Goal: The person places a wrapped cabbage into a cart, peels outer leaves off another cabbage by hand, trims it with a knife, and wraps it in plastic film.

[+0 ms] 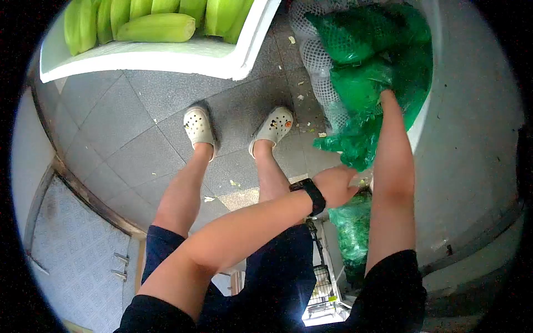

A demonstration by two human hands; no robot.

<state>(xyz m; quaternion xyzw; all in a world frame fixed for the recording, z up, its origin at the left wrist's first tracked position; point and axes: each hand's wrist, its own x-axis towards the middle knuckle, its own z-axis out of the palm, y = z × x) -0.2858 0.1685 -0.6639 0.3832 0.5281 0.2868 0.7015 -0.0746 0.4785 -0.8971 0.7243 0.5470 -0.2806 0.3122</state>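
My left hand, with a black watch on its wrist, reaches across to the right. Its thumb and fingers look apart, with nothing visible between them, just below the loose lower end of a green mesh bag. My right hand is pushed into the folds of that bag, near its middle. Green plastic covers the fingers, so I cannot see whether they grip anything. The bag's contents cannot be made out. Directly beside it, on the left, lie white mesh bags with rounded bulges.
A white foam box at the upper left holds several pale green corn cobs. Another green bag lies below my left hand. Small scraps dot the grey tiled floor. A pale wall runs along the right.
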